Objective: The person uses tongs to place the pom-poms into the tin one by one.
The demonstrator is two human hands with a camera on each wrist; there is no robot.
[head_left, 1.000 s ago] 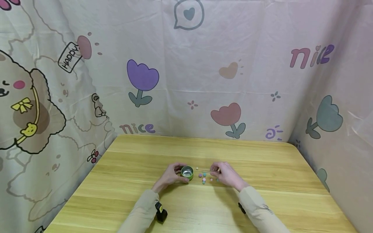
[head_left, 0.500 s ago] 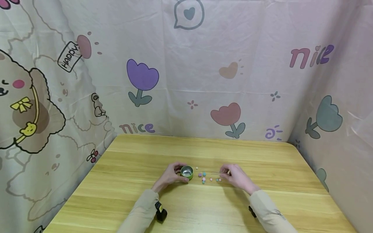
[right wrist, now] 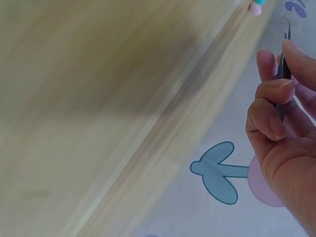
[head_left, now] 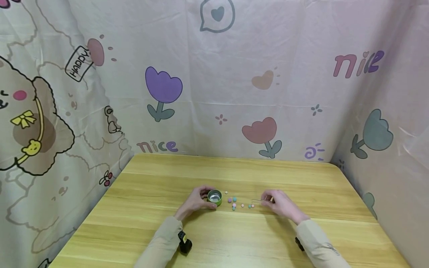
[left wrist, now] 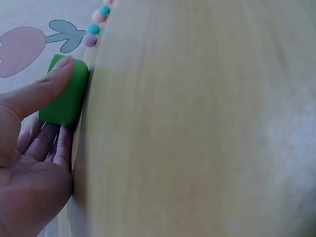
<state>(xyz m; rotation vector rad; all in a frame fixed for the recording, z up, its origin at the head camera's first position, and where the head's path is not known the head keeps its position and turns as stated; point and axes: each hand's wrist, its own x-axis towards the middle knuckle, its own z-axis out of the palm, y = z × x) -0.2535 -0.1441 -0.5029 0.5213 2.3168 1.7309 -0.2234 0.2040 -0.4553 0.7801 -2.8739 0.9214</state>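
Observation:
A small round green tin [head_left: 215, 197], silvery inside and without a lid, stands upright on the table. My left hand [head_left: 198, 198] holds it from the left, thumb on the near side and fingers round the far side; the left wrist view shows the thumb on the tin's green wall [left wrist: 69, 96]. In my right hand [head_left: 280, 203] is a pair of thin metal tweezers [right wrist: 283, 74], pinched between thumb and fingers, tips pointing left. No ball shows between the tips. Several small pompom balls, among them a purple one [head_left: 229, 200] and a blue one [head_left: 234, 199], lie between the hands.
A pale ball [head_left: 226, 192] lies apart from the others, just beyond the tin. Pink and teal balls [head_left: 251, 206] sit close below the tweezers. The wooden table [head_left: 161, 171] ends at a printed cloth backdrop [head_left: 207, 74].
My right hand has moved to the right with the tweezers, away from the tin, uncovering the pink and teal balls. My left hand and the tin have stayed in place.

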